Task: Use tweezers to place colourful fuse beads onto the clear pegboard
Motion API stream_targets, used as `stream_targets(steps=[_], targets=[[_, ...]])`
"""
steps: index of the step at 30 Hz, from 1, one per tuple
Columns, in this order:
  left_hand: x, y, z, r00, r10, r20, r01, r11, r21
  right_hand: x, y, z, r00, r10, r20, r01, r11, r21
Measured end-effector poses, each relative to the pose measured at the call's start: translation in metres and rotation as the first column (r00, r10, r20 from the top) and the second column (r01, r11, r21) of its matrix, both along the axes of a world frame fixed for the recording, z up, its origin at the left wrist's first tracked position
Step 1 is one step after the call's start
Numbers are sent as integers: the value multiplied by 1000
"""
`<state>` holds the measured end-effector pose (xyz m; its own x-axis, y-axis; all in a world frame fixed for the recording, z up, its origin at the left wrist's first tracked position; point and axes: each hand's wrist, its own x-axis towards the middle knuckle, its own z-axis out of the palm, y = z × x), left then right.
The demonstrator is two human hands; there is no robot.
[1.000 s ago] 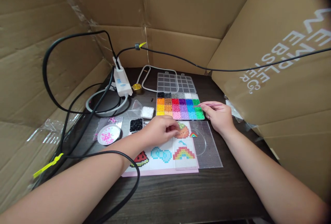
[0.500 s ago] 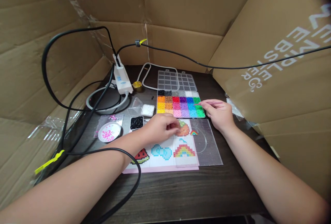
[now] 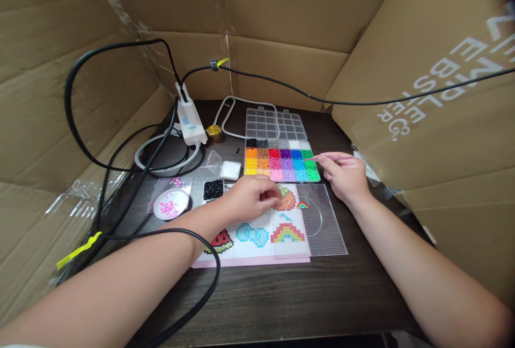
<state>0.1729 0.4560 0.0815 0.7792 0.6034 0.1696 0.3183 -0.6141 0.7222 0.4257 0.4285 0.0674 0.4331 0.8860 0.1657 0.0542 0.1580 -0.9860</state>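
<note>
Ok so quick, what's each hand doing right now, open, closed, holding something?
Left hand: loosely curled over the pattern sheet; whether it holds anything cannot be told.
Right hand: closed on pink tweezers.

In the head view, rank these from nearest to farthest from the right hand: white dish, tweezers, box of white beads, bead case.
From the right hand:
1. Tweezers: held in its fingers.
2. Bead case: just left of the hand.
3. Box of white beads: left of the case.
4. White dish: farthest left.
</note>
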Motion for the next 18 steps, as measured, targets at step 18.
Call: stream_targets(steps=[18], targets=[[2,0,1,999,-29,-19,29,999,16,-21,-54,17,934,356,45,-351,932,-89]])
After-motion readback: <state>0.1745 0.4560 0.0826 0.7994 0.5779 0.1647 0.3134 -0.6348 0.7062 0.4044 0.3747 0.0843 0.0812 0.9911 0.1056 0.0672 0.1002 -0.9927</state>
